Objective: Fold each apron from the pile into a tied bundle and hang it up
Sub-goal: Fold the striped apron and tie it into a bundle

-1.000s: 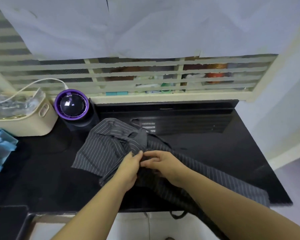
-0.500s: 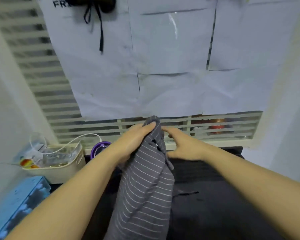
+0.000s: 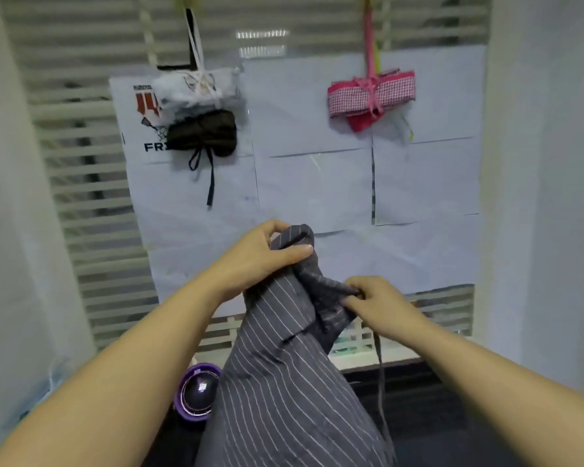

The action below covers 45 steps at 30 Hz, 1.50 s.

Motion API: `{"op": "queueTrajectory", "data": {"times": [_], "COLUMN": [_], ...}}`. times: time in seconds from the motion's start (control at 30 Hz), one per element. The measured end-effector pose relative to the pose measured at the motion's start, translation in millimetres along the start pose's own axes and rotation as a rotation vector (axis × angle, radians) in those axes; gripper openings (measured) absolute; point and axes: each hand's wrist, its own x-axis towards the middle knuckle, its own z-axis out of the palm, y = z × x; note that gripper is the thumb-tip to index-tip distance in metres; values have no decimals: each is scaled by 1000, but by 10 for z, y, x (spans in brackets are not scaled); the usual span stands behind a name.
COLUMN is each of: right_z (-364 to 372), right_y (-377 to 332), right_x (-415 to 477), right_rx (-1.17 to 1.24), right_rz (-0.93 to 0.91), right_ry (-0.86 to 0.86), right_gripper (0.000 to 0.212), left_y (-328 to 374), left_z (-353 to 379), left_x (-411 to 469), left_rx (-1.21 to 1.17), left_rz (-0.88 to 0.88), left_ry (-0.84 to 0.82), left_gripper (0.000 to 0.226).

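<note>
Before papered blinds | left hand point(image 3: 255, 256), right hand point(image 3: 376, 303) | grip pinstriped apron point(image 3: 284, 382)

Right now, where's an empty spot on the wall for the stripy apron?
The bare paper between the white bundle and the pink bundle is free, and under the pink one too. It's crowded at left, where the black bundle hangs under the white.

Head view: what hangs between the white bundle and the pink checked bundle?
Nothing hangs there. In the head view, only bare white paper sheets span the gap between the white bundle and the pink checked bundle.
</note>
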Motion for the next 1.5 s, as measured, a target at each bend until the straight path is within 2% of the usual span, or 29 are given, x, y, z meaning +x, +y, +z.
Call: {"op": "queueTrajectory", "data": {"times": [0.13,0.23,0.3,0.33,0.43,0.47,0.57,0.67,0.77,0.8,0.87,0.93,1.0,1.07,1.17,1.23,1.3,1.4,1.47,1.5], "right_z": [-599,-951,-1071,-1102,-1129,-1127,-1129,-1160,-1101,-1071,-990,-963,-993,-1029,-983,-903,-832,-719,-569,-466], "right_y": [5,-175,-388,-481,-677,-719,-739,-589,-416,-369,-284,-170,-31,118,364,526,597,555,413,264], "right_x": [172,326,379,400,465,488,520,517,473,462,449,455,477,456,400,357,306,236,224,216], "right_rx": [67,-5,-24,-17,-10,1,67,187,466,520,561,467,261,40,-211,-263,-245,-344,-329,-244], "right_rz": [42,-16,-93,-131,-226,-240,-183,-23,169,196,224,226,187,110,133,207,298,344,226,137], "right_ry": [313,425,469,477,386,332,197,128,39,59,140,270,423,469,311,165,74,-11,-97,-156], "right_gripper": [29,27,28,27,17,19,36,25,18,20,26,30,31,23,21,27,32,11,65,81], "left_y": [29,74,88,88,86,76,19,-74,-259,-328,-507,-679,-825,-877,-766,-571,-398,-136,-4,55], "left_z": [-101,-31,35,57,158,200,256,148,26,10,-24,-71,-183,-333,-534,-591,-598,-578,-541,-507], "left_x": [-17,39,74,90,104,96,56,-6,-76,-109,-192,-273,-289,-233,-67,18,91,133,171,192], "left_rx": [551,709,676,600,238,146,-60,-211,-154,-93,16,191,416,523,521,480,609,776,824,837], "left_rz": [114,107,67,39,-17,-21,-43,-55,-121,-156,-229,-268,-283,-266,-86,33,159,381,496,539], "left_ry": [-137,-263,-337,-355,-401,-403,-396,-420,-468,-509,-604,-632,-539,-318,265,482,508,390,286,250], "left_gripper": [72,50,38,39,59,58,43,50,74,73,52,26,21,19,6,6,10,14,15,16]}}
